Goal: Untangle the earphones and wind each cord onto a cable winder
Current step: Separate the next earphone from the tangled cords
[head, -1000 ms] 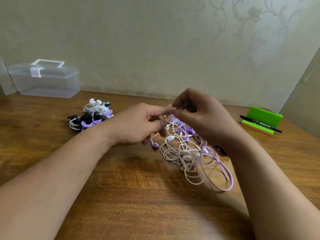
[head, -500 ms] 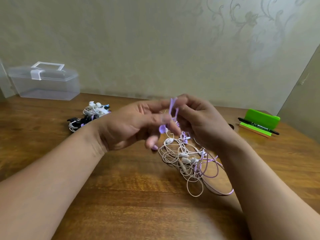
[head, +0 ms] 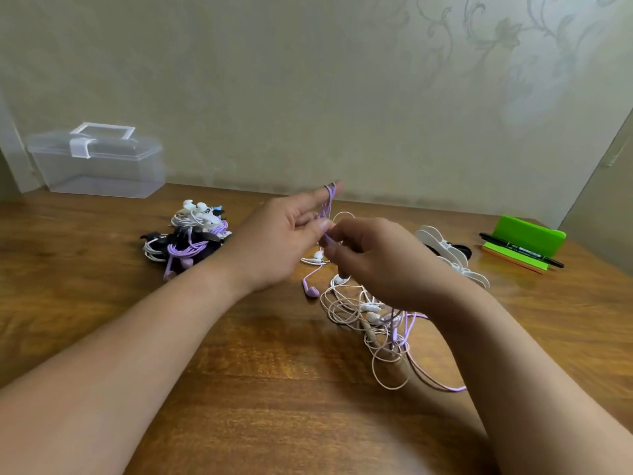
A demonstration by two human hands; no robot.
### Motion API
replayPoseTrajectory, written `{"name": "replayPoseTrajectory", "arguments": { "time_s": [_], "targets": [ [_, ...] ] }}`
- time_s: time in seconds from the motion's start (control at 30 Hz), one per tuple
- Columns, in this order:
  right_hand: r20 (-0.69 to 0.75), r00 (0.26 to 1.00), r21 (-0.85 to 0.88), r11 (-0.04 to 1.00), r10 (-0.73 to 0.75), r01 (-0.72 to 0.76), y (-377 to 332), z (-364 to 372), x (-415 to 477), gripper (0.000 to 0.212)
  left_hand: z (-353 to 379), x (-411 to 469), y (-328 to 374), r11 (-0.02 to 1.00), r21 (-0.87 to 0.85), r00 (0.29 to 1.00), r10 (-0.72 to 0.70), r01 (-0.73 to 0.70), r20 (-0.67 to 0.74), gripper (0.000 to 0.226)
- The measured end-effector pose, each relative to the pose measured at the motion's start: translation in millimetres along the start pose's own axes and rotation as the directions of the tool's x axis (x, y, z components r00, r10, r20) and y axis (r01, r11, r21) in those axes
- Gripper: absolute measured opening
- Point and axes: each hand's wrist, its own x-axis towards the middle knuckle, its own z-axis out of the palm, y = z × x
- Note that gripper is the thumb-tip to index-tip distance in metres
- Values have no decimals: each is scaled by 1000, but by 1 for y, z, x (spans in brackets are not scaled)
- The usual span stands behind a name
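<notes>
Pinching one purple cord [head: 329, 204], left hand [head: 284, 241], seemingly right hand [head: 376, 260]

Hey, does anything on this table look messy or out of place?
Yes. White and purple earphone cords lie knotted in one loose tangle on the table, below the right hand. The left hand and the right hand pinch a purple cord above it. Nothing looks spilled or broken.

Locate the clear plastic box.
Head view: the clear plastic box sits at the far left of the table, against the wall, behind and left of the pile of wound earphones.
</notes>
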Motion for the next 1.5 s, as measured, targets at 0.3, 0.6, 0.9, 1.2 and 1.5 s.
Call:
{"name": "replayPoseTrajectory", "arguments": {
  "time_s": [0.3, 0.6, 0.9, 1.2, 1.5],
  "targets": [
    [-158, 987, 219, 975, 8, 27, 12, -25, -4, 8, -5, -4, 6, 992, 114, 949, -81, 48, 305, 43],
    [-133, 991, 594, 799, -21, 97, 16, -27, -1, 11, -13, -10, 16, 986, -82, 779, -66, 148, 624, 37],
    [-5, 1000, 917, 399, 13, 0, 11, -11, 4, 16, -16, -5, 15, 718, -657, 906, 89, 229, 413, 46],
    [-48, 999, 234, 972, -12, 23, -4, 19, 3, 22, -11, 12, -7, 788, -603, 982, -183, 120, -44, 46],
    [-188, 981, 68, 997, -34, 48, -2, 16, 3, 19, 2, 9, -9, 970, -242, 981, -81, 37, -174, 50]
  ]
}}
